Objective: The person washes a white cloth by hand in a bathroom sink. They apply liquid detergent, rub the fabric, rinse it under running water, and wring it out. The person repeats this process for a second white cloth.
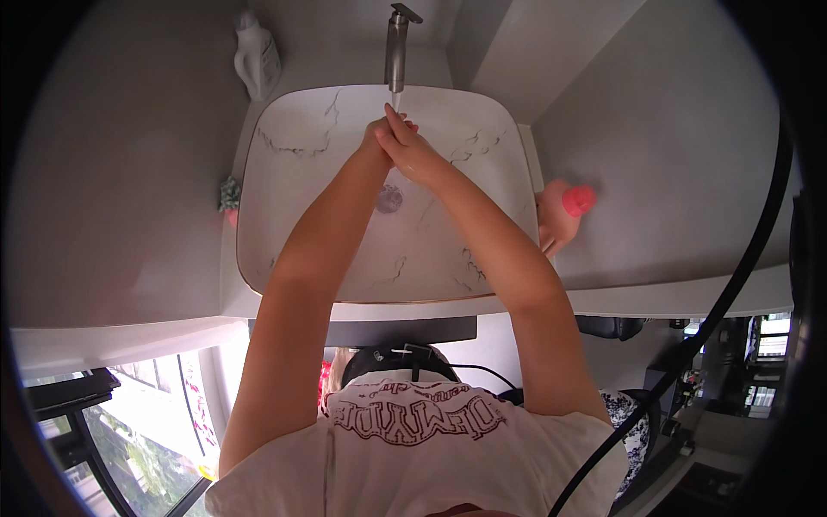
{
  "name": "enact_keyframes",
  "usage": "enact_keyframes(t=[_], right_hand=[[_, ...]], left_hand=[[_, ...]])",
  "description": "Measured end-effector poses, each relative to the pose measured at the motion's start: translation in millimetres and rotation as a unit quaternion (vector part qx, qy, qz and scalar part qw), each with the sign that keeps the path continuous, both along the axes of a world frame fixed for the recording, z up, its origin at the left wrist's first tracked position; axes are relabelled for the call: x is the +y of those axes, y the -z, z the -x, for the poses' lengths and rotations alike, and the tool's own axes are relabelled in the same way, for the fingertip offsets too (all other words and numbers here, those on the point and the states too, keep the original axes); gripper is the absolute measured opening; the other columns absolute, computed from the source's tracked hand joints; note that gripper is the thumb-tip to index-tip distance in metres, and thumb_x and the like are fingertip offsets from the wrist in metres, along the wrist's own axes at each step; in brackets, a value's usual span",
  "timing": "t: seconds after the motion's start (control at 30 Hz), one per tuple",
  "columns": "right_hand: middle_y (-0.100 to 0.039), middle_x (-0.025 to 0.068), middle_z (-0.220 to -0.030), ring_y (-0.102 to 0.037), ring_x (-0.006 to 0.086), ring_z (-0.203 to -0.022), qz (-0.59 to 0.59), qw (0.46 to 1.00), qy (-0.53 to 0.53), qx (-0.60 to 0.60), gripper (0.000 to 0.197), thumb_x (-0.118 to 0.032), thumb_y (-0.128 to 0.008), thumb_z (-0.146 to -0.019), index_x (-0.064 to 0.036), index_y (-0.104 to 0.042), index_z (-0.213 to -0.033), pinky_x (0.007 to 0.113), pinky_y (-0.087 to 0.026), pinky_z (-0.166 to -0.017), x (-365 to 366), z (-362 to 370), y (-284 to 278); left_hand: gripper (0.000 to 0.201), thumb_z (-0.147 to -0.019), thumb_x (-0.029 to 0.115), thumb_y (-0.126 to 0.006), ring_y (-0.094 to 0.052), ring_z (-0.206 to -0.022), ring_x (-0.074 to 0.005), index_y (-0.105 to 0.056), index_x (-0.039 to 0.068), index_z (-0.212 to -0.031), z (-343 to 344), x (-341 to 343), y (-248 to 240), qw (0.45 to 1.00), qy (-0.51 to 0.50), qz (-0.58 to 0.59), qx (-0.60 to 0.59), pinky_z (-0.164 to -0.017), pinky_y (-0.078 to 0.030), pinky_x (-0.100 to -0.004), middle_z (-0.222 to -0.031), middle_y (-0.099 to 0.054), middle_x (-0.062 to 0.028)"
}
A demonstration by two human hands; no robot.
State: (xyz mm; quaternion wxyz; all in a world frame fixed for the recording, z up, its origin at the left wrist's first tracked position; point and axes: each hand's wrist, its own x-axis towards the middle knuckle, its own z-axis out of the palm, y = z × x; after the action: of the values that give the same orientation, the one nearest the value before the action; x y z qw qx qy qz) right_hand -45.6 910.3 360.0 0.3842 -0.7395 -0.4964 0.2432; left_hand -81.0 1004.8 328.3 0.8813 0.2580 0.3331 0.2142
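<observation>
Left hand (376,138) and right hand (413,158), mine, pressed together beneath a running metal tap (395,53).
Placement: over the far half of the white veined basin (277,191), right lapped across left; how the hidden fingers curl, I cannot tell. Water stream (396,99): thin, dropping from the spout toward my fingertips. Drain (389,199): nearer me, between the forearms. Flanking items: white handled bottle (257,60), far left; small plant (229,194), left; pink bottle with red cap (560,217), right. Handling note, my judgement: hold both hands low under the flow, turn them so water reaches backs and finger gaps, wrists inside the rim against drips.
</observation>
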Motion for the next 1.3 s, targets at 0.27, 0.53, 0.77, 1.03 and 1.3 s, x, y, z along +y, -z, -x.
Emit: enact_keyframes(t=[0.27,0.53,0.77,1.03,1.3], right_hand=[[-0.058,0.0106,-0.111,-0.054,0.0198,-0.107,0.017,0.951,0.051,0.304,0.039,-0.023,-0.051,-0.090,-0.0009,-0.047,-0.122,0.033,-0.045,-0.089,-43.4,-22.5,-15.1],[-0.052,0.0093,-0.110,-0.052,0.0191,-0.102,-0.089,0.800,0.155,0.573,0.030,-0.019,-0.053,-0.089,-0.0003,-0.049,-0.112,0.032,-0.046,-0.088,-37.6,-48.1,25.9],[-0.051,0.0064,-0.111,-0.053,0.0169,-0.097,-0.142,0.745,0.090,0.646,0.027,-0.018,-0.053,-0.089,-0.0043,-0.049,-0.112,0.032,-0.045,-0.085,8.8,-21.1,15.4],[-0.062,0.0088,-0.075,-0.062,0.0224,-0.075,-0.132,0.979,0.151,0.033,0.017,-0.017,-0.060,-0.080,-0.0038,-0.060,-0.090,0.032,-0.049,-0.067,48.4,-22.1,48.8],[-0.047,0.0155,-0.128,-0.043,0.0259,-0.121,0.007,0.877,-0.175,-0.447,0.059,-0.045,-0.059,-0.079,-0.0066,-0.050,-0.123,0.041,-0.038,-0.096,-11.7,-33.1,31.9]], left_hand=[[0.047,-0.091,0.006,-0.033,-0.054,-0.106,-0.0225,-0.019,-0.002,-0.136,-12.8,26.2,-27.1,0.978,0.089,-0.183,-0.045,-0.074,-0.040,-0.0279,-0.104,-0.061,-0.0197],[0.057,-0.094,0.014,-0.039,-0.027,-0.132,-0.0243,-0.009,0.002,-0.142,-18.3,1.4,-29.3,0.978,0.081,-0.143,-0.132,-0.109,-0.021,-0.0343,-0.144,-0.022,-0.0180],[0.045,-0.092,0.018,-0.049,-0.049,-0.100,-0.0219,-0.031,0.000,-0.129,-4.2,-26.7,-36.6,0.984,-0.042,0.075,-0.155,-0.089,-0.043,-0.0332,-0.125,-0.042,-0.0152],[0.028,-0.092,0.017,-0.048,-0.055,-0.081,-0.0173,-0.046,0.003,-0.117,0.2,-4.1,-10.5,0.988,-0.111,-0.103,-0.014,-0.069,-0.049,-0.0285,-0.094,-0.059,-0.0092],[0.052,-0.091,0.044,-0.044,-0.051,-0.111,-0.0296,-0.040,0.010,-0.130,70.4,15.2,18.5,0.667,0.215,-0.633,0.328,-0.086,-0.044,-0.0424,-0.122,-0.051,-0.0179]])
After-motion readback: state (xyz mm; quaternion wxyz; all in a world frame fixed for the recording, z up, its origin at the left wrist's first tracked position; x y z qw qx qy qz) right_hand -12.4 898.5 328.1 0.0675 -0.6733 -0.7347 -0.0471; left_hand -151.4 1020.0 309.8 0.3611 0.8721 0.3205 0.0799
